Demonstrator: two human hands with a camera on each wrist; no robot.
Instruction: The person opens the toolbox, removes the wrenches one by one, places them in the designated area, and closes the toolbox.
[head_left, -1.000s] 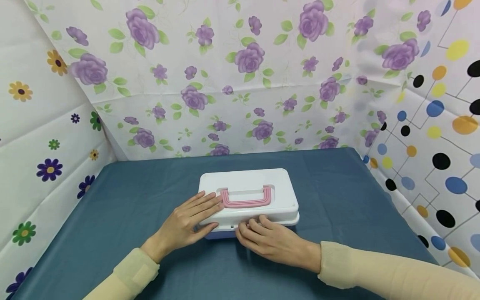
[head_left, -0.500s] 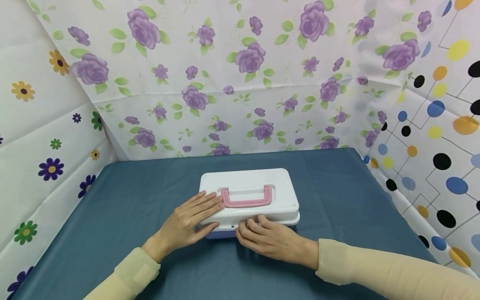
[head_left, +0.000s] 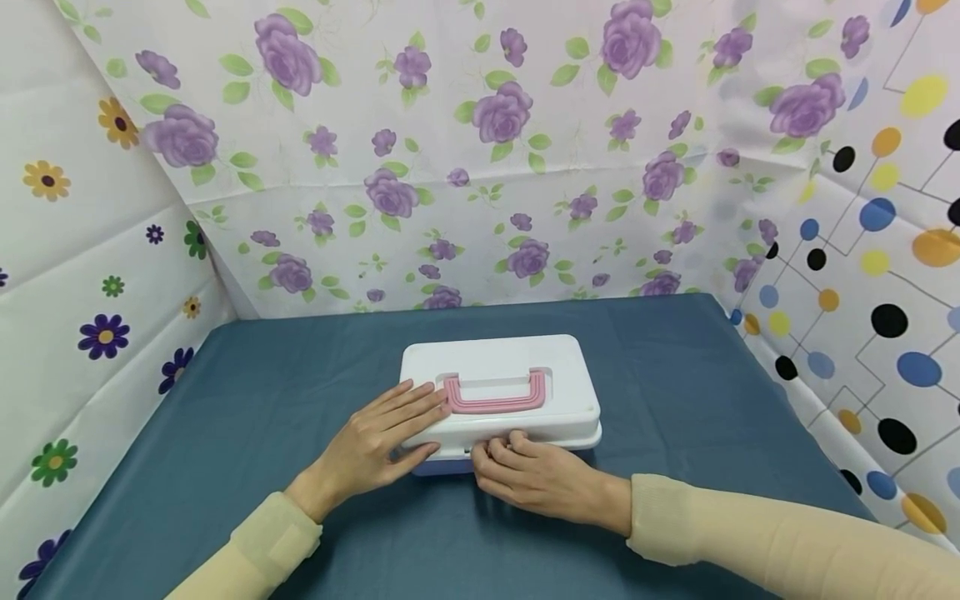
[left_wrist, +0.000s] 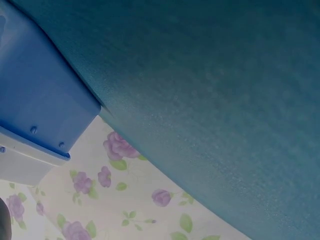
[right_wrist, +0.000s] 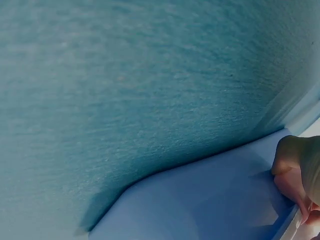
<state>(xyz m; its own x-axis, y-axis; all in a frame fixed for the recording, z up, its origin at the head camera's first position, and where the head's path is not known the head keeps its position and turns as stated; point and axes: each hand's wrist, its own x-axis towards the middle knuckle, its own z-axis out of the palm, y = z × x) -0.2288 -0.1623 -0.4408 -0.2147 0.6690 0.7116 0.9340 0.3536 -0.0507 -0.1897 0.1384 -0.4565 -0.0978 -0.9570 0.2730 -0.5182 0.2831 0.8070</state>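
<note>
White box: closed, lying flat mid-worktop, straight ahead at twelve o'clock, white lid over a blue base.
Left hand: fingers straight, slightly parted, resting on the lid at nine o'clock; thumb low on the front, around eight.
Right hand: fingers curled, gripping the box's front edge at six o'clock; I can't tell exactly what the fingertips cover there.
Pink handle: folded flat on the lid, ungripped; left fingertips reach its nine o'clock end.
Feel: stiff, smooth plastic by the look of it, probably light and a touch slippery, hardly fragile; contents unknown.
Best hold: handle for carrying; front edge at six o'clock for working the lid, palm steadying at nine.
</note>
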